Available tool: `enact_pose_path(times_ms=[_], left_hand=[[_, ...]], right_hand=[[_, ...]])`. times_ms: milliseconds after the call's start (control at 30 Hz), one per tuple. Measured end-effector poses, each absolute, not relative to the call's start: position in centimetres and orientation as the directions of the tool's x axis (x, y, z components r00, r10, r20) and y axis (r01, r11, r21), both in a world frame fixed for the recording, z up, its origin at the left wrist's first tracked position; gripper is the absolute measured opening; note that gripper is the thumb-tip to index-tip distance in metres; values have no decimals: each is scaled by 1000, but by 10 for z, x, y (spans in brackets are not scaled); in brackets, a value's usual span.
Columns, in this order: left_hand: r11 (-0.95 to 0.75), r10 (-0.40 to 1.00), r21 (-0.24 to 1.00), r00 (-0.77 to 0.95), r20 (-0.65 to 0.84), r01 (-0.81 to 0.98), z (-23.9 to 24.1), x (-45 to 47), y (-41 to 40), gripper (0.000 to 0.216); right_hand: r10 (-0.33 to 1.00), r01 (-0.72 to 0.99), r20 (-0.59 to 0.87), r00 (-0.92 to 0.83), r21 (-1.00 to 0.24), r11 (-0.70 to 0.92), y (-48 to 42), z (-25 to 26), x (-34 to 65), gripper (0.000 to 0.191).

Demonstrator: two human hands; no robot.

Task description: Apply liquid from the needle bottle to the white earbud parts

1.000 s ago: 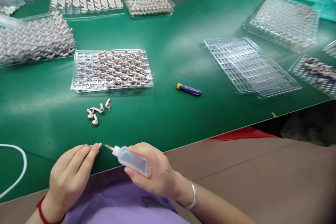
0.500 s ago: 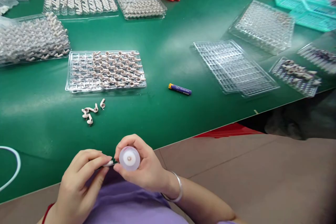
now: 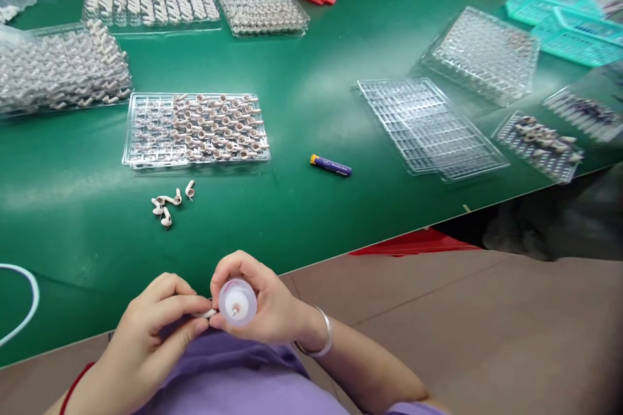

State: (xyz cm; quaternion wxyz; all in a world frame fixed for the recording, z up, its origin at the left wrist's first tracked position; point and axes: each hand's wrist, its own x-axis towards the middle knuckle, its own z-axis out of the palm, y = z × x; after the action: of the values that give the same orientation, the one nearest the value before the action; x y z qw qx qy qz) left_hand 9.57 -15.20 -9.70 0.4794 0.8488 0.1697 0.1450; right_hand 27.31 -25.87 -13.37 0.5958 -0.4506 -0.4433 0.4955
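My left hand [image 3: 163, 321] pinches a small white earbud shell [image 3: 207, 314] between thumb and fingers, just above my lap. Close against it, my right hand [image 3: 270, 305] is wrapped round a translucent plastic bottle [image 3: 237, 301], seen end-on with a white centre and a narrow tip. The thumb and index fingertip of my right hand meet the end of the shell; what they do there is partly hidden. Several loose earbud shells [image 3: 166, 215] lie on the green table beyond my hands. Behind them is a clear tray [image 3: 127, 159] partly filled with more shells.
A purple marker-like tube [image 3: 331, 165] lies right of the tray. Empty-looking clear trays [image 3: 433, 126], further trays and turquoise baskets [image 3: 579, 32] stand at the right. Stacked filled trays [image 3: 63, 68] sit at the left. A white cable [image 3: 32, 311] curves at the left edge.
The bottle in my right hand has tilted and shifted slightly down and left. My left hand has brought the shell closer to the right fingertips.
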Motion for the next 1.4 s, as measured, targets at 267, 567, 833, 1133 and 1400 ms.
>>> enact_pose_path(times_ms=[267, 567, 833, 1133, 1400], left_hand=[[-411, 407, 892, 914, -6, 189, -96, 95, -153, 29], [-734, 479, 642, 839, 259, 222, -109, 87, -142, 22], [-872, 472, 355, 769, 431, 337, -128, 80, -136, 26], [-849, 500, 409, 763, 410, 336, -126, 82, -136, 26], [-851, 495, 405, 767, 408, 334, -126, 83, -136, 25]], right_hand=[[995, -253, 84, 50, -963, 94, -255, -134, 276, 35], [997, -138, 3, 76, -990, 13, -264, -137, 286, 50], [873, 491, 408, 269, -837, 240, -277, -147, 282, 43], [844, 601, 509, 166, -731, 323, -274, -147, 281, 41], [847, 624, 506, 164, -718, 308, -273, -146, 280, 37]])
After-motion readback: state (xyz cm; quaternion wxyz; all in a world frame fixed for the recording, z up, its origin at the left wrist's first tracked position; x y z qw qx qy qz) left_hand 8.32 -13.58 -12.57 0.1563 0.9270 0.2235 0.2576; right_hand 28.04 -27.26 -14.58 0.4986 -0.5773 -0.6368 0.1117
